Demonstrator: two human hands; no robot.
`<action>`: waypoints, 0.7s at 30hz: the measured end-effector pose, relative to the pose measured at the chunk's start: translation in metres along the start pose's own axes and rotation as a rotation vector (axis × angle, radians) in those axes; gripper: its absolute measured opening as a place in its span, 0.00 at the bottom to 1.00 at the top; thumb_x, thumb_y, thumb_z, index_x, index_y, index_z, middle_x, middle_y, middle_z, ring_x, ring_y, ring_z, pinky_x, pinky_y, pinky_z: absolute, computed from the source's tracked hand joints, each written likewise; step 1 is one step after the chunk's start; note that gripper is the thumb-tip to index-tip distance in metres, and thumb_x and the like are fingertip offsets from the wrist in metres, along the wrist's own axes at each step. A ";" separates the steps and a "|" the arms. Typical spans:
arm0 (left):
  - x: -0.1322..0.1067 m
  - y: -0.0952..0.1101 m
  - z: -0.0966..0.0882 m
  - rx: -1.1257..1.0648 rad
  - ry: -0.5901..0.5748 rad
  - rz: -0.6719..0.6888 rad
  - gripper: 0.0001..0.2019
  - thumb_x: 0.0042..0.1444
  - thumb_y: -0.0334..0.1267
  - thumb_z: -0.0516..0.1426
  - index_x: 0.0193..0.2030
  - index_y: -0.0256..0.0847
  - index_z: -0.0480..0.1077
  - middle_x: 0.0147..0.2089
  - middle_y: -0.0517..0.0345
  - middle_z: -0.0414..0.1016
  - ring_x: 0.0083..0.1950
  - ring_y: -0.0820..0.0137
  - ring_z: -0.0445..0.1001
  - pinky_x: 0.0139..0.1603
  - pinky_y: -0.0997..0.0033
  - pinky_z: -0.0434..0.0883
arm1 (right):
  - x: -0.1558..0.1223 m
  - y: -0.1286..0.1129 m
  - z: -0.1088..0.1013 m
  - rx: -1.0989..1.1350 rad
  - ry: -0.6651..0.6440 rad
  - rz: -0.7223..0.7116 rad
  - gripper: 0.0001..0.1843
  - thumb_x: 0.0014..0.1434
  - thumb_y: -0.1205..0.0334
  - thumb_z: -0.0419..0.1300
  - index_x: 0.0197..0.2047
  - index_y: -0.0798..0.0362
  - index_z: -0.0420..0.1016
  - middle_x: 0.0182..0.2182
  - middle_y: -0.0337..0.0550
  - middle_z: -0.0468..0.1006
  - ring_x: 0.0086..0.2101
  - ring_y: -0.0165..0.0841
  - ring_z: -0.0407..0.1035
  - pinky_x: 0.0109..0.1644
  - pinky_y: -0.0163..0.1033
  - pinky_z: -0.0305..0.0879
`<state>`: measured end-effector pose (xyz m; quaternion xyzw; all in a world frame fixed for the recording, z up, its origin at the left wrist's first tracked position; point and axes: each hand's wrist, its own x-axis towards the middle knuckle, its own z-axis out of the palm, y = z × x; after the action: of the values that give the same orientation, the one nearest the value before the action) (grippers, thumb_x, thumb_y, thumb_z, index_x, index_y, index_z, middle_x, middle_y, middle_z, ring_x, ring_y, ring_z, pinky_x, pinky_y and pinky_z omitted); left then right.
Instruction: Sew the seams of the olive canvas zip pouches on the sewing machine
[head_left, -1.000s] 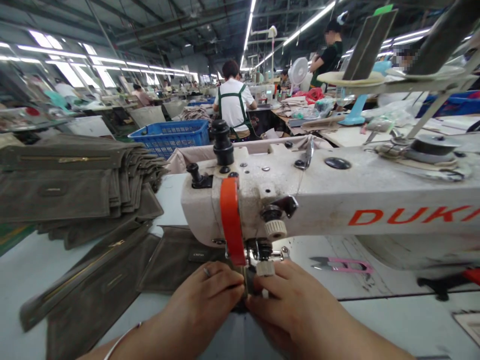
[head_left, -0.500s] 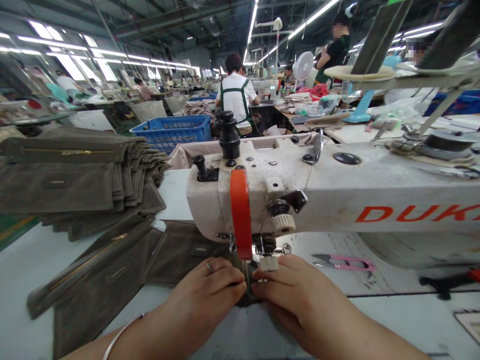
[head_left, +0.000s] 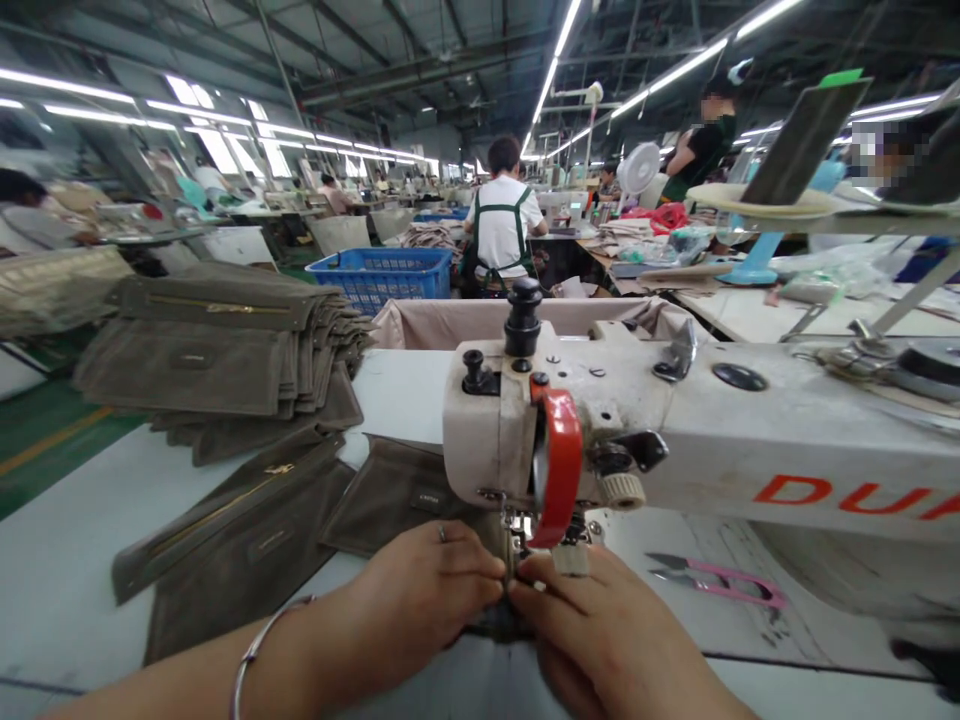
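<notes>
A sewing machine with an orange-red curved guard stands before me. Under its presser foot lies an olive-brown fabric pouch with a small label, flat on the pale table. My left hand, a ring on one finger, pinches the pouch's near edge left of the needle. Just right of the needle, my right hand presses bent fingers on the same fabric. Both sets of fingertips nearly meet, hiding most of the fabric there. Pink-handled thread snips lie right of my right hand.
Loose zippered pouches lie to the left, in front of a tall stack of pouches. Behind the machine are a fabric-lined bin and a blue crate. A person in a white shirt sits farther back.
My view has swung left and up, so the machine and table appear farther right and lower. Both hands stay at the needle with the fabric, fingertips closer together.
</notes>
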<state>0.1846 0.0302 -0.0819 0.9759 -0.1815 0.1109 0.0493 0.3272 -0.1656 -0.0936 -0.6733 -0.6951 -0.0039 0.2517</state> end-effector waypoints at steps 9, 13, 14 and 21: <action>0.015 -0.011 -0.008 -0.137 0.162 -0.047 0.10 0.68 0.31 0.51 0.44 0.39 0.74 0.45 0.58 0.79 0.47 0.73 0.76 0.57 0.77 0.69 | 0.002 0.001 0.007 -0.081 0.012 0.098 0.21 0.58 0.73 0.53 0.54 0.52 0.73 0.45 0.50 0.76 0.45 0.45 0.70 0.47 0.53 0.71; 0.020 -0.017 -0.007 -0.153 0.165 -0.069 0.10 0.68 0.29 0.51 0.42 0.39 0.73 0.42 0.59 0.79 0.47 0.72 0.77 0.57 0.75 0.69 | 0.005 0.002 0.010 -0.094 0.001 0.124 0.22 0.58 0.72 0.53 0.55 0.53 0.73 0.45 0.51 0.77 0.44 0.46 0.70 0.47 0.54 0.71; 0.020 -0.019 -0.005 -0.144 0.136 -0.080 0.09 0.67 0.29 0.51 0.42 0.39 0.73 0.42 0.59 0.79 0.47 0.71 0.77 0.57 0.74 0.69 | 0.005 0.003 0.011 -0.096 -0.004 0.130 0.22 0.59 0.72 0.53 0.56 0.52 0.72 0.45 0.51 0.77 0.44 0.46 0.70 0.47 0.54 0.71; 0.021 -0.029 0.002 -0.079 0.093 -0.144 0.08 0.64 0.28 0.54 0.42 0.41 0.74 0.44 0.58 0.79 0.48 0.67 0.77 0.55 0.68 0.71 | 0.004 0.003 0.014 -0.091 -0.027 0.163 0.23 0.60 0.69 0.54 0.58 0.50 0.71 0.47 0.51 0.76 0.47 0.46 0.69 0.51 0.55 0.68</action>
<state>0.2149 0.0495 -0.0804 0.9774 -0.1129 0.1451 0.1042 0.3252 -0.1572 -0.1052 -0.7384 -0.6405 -0.0060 0.2111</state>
